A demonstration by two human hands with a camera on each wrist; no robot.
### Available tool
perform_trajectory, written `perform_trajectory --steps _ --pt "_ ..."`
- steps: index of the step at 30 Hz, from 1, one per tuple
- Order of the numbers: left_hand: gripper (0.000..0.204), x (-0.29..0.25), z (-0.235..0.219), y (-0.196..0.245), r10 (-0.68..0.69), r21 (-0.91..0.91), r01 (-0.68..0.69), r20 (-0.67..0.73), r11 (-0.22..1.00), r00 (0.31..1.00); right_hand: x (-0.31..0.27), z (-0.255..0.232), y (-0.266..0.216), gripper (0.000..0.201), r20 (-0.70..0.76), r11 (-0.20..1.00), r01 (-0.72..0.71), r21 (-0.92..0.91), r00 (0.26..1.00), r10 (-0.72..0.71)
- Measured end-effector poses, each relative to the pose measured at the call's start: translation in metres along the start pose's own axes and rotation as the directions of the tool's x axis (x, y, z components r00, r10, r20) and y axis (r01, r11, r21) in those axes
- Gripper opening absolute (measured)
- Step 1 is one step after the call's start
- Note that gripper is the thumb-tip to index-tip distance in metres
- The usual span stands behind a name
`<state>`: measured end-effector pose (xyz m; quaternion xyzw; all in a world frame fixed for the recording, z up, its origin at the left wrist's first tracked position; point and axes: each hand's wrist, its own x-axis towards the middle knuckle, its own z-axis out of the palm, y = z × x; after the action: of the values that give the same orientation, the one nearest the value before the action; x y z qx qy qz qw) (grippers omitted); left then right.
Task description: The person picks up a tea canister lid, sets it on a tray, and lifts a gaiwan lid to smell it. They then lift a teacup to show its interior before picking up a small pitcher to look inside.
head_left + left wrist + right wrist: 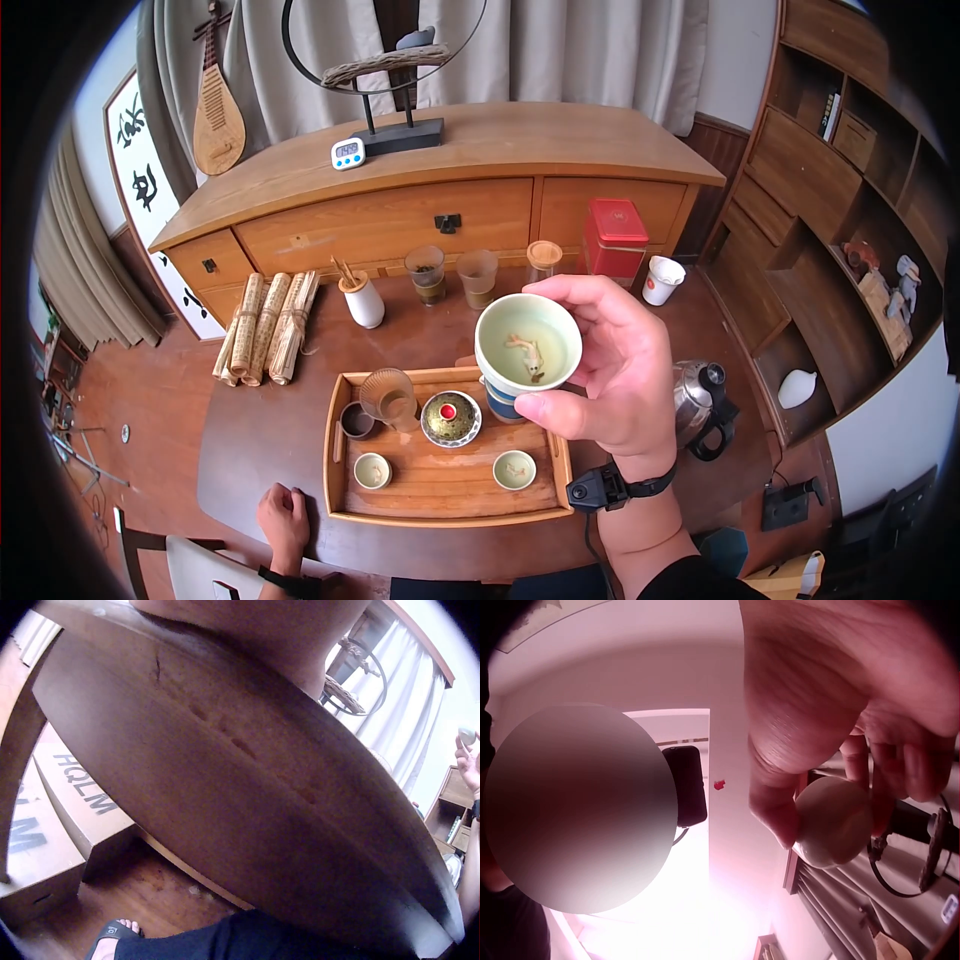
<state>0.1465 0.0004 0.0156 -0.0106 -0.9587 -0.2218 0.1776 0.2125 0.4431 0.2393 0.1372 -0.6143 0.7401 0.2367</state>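
The hands are well apart: a pale green cup [497, 345] is pinched aloft by the right hand [637, 385], above the tray [430, 480], its fish-like figure apparently under liquid; steady levelling is called for. The left hand [284, 517], loosely curled, is rested on the bench [255, 430]. Similar figures are held in two small cups [515, 470].

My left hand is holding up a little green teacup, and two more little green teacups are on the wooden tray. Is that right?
Not quite. The head view shows your right hand holding up the little green teacup, not your left hand. The two more little green teacups are on the wooden tray, as you said.
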Motion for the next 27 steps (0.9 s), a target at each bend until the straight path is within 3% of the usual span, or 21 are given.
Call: perform_trajectory --steps 27 --pt "0.028 -0.0001 0.0016 -0.0028 0.013 0.019 -0.013 0.0 1.0 1.0 0.0011 0.0011 0.0073 0.062 0.012 0.983 0.06 -0.174 0.998 -0.059"
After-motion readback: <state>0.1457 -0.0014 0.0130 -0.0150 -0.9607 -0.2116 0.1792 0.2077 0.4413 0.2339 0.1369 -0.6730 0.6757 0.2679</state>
